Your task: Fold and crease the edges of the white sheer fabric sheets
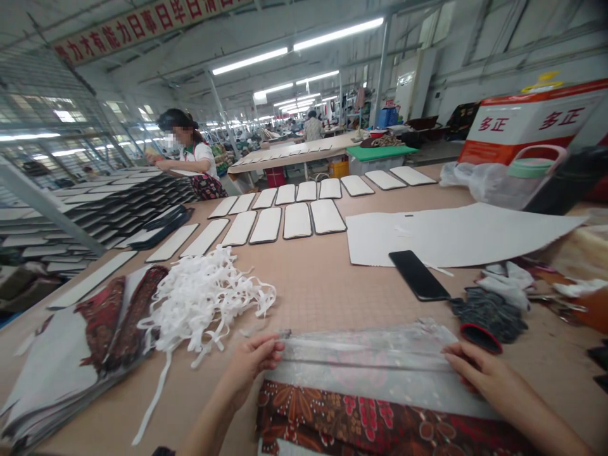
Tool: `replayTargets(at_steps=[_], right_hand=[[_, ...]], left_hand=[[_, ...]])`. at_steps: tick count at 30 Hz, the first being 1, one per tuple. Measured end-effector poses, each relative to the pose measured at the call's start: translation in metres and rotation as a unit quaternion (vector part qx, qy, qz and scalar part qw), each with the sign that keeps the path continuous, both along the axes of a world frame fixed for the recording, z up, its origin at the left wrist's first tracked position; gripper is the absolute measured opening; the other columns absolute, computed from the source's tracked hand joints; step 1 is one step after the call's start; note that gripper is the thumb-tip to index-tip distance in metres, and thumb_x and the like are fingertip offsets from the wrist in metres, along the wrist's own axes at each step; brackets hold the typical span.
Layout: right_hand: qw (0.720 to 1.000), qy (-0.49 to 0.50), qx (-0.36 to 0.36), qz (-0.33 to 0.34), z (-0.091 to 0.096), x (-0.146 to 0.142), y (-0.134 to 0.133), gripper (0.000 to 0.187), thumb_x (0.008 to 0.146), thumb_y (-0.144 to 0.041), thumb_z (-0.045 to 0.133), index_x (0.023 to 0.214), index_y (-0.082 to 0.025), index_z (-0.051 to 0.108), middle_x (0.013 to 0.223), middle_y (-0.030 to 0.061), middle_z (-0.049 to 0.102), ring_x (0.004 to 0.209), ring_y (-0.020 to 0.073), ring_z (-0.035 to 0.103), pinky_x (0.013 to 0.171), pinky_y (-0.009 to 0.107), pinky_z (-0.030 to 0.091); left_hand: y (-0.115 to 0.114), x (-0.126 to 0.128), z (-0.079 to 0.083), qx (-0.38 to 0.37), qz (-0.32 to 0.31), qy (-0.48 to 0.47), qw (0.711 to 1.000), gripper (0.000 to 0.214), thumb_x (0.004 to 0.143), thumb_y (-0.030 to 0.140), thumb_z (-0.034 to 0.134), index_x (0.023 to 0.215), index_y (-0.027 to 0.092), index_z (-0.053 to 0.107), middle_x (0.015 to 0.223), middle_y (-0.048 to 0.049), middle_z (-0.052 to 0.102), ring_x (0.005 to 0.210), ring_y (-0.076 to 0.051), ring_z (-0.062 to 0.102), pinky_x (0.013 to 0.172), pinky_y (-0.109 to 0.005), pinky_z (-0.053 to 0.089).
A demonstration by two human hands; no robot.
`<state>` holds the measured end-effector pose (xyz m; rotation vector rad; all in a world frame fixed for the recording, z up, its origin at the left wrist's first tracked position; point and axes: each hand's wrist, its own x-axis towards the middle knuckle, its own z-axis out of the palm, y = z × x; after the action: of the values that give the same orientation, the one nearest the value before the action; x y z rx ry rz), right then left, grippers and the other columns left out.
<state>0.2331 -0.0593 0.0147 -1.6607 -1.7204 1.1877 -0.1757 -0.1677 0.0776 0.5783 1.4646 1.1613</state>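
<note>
While the left hand and right hand pinch opposite ends of a translucent sheet between their fingers, it stretches across the worktop at five o'clock, patterned fabric along its near edge, white strips at eight o'clock.

Long pale banner, up at 11 o'clock: single row of bold red Chinese characters, climbing toward 12 o'clock, legible run "力才有能力日事日毕日清日"; first character at lower end unclear, last one at upper end too blurred to read. White carton with orange-red bands, at 2 o'clock: brand "多正" printed twice in dark red, once toward carton's 9 o'clock side, again toward its 3 o'clock side, second print slightly larger, sitting a little higher.
</note>
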Motion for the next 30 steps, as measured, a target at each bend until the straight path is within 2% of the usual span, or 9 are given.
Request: replayTargets(at_steps=[5,8,11,16,21,23,25,28,30], right_hand=[[1.000,0.015,-0.013,-0.013,-0.005,0.008,-0.001,0.041,0.065,-0.051,0.052,0.088,-0.019,0.060,0.050,-0.0026,0.051,0.046,0.0140,0.046,0.043,0.025,0.035],[0.997,0.061,-0.029,-0.031,-0.001,0.008,-0.002,0.041,0.061,-0.050,0.056,0.087,-0.018,0.061,0.053,-0.0011,0.055,0.049,0.0147,0.050,0.045,0.026,0.040],[0.992,0.108,-0.053,-0.043,0.013,0.004,-0.007,0.037,0.057,-0.048,0.061,0.080,-0.019,0.061,0.056,0.0004,0.058,0.053,0.0157,0.054,0.048,0.026,0.043],[0.972,0.198,-0.111,-0.056,0.048,-0.008,-0.020,0.038,0.055,-0.044,0.067,0.080,-0.017,0.058,0.065,0.0026,0.063,0.060,0.0159,0.059,0.057,0.028,0.047],[0.947,0.298,-0.110,-0.049,0.073,-0.013,-0.033,0.030,0.065,-0.037,0.065,0.084,-0.017,0.052,0.070,0.0007,0.063,0.060,0.0120,0.059,0.056,0.024,0.044],[0.940,0.320,-0.113,-0.036,0.082,-0.012,-0.040,0.023,0.067,-0.033,0.064,0.080,-0.017,0.053,0.071,0.0008,0.064,0.061,0.0111,0.059,0.057,0.023,0.043],[0.936,0.329,-0.120,-0.016,0.090,-0.012,-0.047,0.019,0.069,-0.031,0.062,0.078,-0.015,0.055,0.075,0.0025,0.065,0.063,0.0110,0.059,0.060,0.024,0.043],[0.938,0.329,-0.109,0.025,0.098,-0.019,-0.054,0.018,0.070,-0.030,0.061,0.081,-0.016,0.059,0.081,0.0027,0.064,0.071,0.0129,0.060,0.070,0.027,0.045],[0.945,0.303,-0.101,0.063,0.103,-0.032,-0.060,0.017,0.072,-0.030,0.060,0.083,-0.017,0.060,0.081,0.0017,0.063,0.077,0.0152,0.060,0.075,0.030,0.044]], left_hand=[[0.000,0.005,0.007,-0.017,0.010,-0.042,0.999,0.031,0.062,0.020,0.074,0.090,0.011,0.064,0.087,-0.0099,0.069,0.067,-0.010,0.059,0.060,-0.019,0.047],[0.000,0.004,0.005,-0.018,0.020,-0.030,0.999,0.030,0.061,0.024,0.074,0.086,0.012,0.064,0.081,-0.0077,0.068,0.063,-0.010,0.058,0.056,-0.019,0.045],[-0.001,0.002,0.001,-0.013,0.017,0.018,1.000,0.031,0.061,0.034,0.073,0.081,0.013,0.062,0.072,-0.0037,0.066,0.056,-0.009,0.053,0.048,-0.017,0.040],[0.000,-0.004,-0.005,0.014,0.009,0.172,0.985,0.043,0.055,0.053,0.070,0.074,0.015,0.062,0.064,0.0003,0.061,0.054,-0.011,0.049,0.047,-0.020,0.038],[0.011,-0.013,-0.013,0.017,-0.078,0.283,0.956,0.046,0.055,0.062,0.063,0.069,0.018,0.063,0.054,0.0013,0.057,0.048,-0.014,0.047,0.045,-0.023,0.037],[0.014,-0.014,-0.015,0.031,-0.122,0.343,0.931,0.041,0.057,0.059,0.062,0.069,0.020,0.065,0.060,-0.0005,0.062,0.054,-0.018,0.053,0.051,-0.026,0.042],[0.015,-0.012,-0.014,0.059,-0.142,0.406,0.901,0.037,0.058,0.057,0.061,0.071,0.023,0.068,0.071,-0.0026,0.067,0.068,-0.023,0.059,0.064,-0.031,0.047],[0.013,0.003,-0.004,0.122,-0.099,0.480,0.863,0.038,0.060,0.055,0.060,0.081,0.025,0.070,0.093,-0.0061,0.067,0.093,-0.029,0.057,0.086,-0.038,0.044],[0.006,0.025,0.006,0.171,-0.078,0.497,0.847,0.037,0.063,0.052,0.060,0.089,0.026,0.069,0.101,-0.0069,0.065,0.101,-0.029,0.054,0.095,-0.039,0.038]])
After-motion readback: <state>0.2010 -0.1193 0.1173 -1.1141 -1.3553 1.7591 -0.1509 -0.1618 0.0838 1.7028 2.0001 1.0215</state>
